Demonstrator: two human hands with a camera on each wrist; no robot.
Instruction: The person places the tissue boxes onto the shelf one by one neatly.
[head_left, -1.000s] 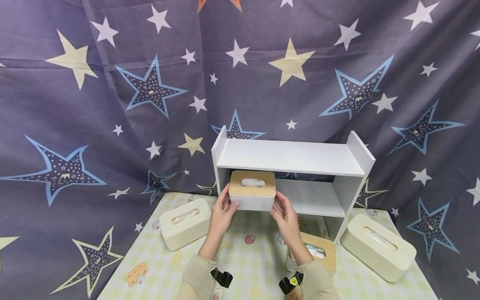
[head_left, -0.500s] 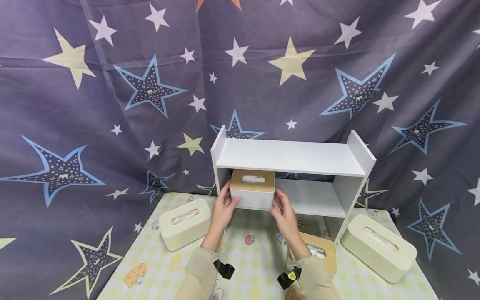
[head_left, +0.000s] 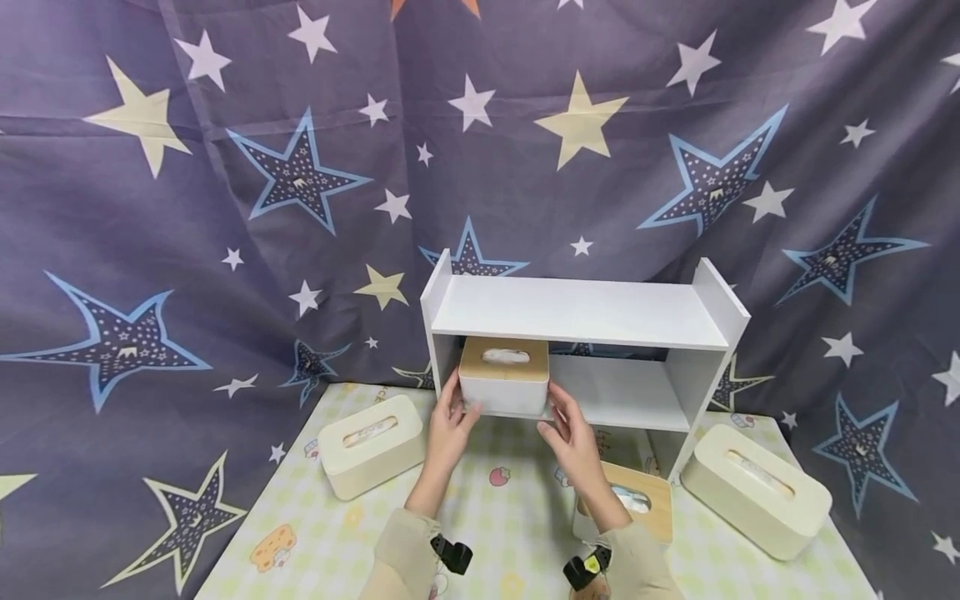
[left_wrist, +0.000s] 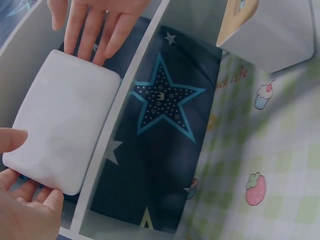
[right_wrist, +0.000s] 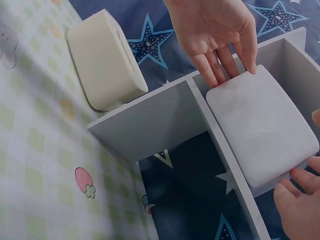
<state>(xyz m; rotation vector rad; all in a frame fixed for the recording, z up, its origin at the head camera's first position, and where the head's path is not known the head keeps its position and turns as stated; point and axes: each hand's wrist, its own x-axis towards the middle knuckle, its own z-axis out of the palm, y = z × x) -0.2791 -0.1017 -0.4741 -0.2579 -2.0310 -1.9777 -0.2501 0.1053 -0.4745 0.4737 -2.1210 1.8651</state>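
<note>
A white tissue box [head_left: 504, 392] with a wooden lid stands in the left part of the middle compartment of a white shelf unit [head_left: 577, 312]. My left hand [head_left: 450, 425] holds its left side, thumb over the front face and fingers along the side. On the opposite side, my right hand [head_left: 572, 433] touches the box with fairly straight fingers, its thumb off the front. Both wrist views show the plain white front of the box between the hands. Its back is hidden inside the compartment.
A cream tissue box [head_left: 371, 446] lies left of the shelf, and another cream box [head_left: 757, 492] lies right. A second wood-topped tissue box [head_left: 633, 504] stands under my right forearm. A checked cloth [head_left: 498, 517] covers the table; a starry curtain [head_left: 480, 167] hangs behind.
The wood-topped box has slid slightly deeper into the compartment and now sits lower on its board. My right thumb has come away from its front; the left thumb still touches it.
</note>
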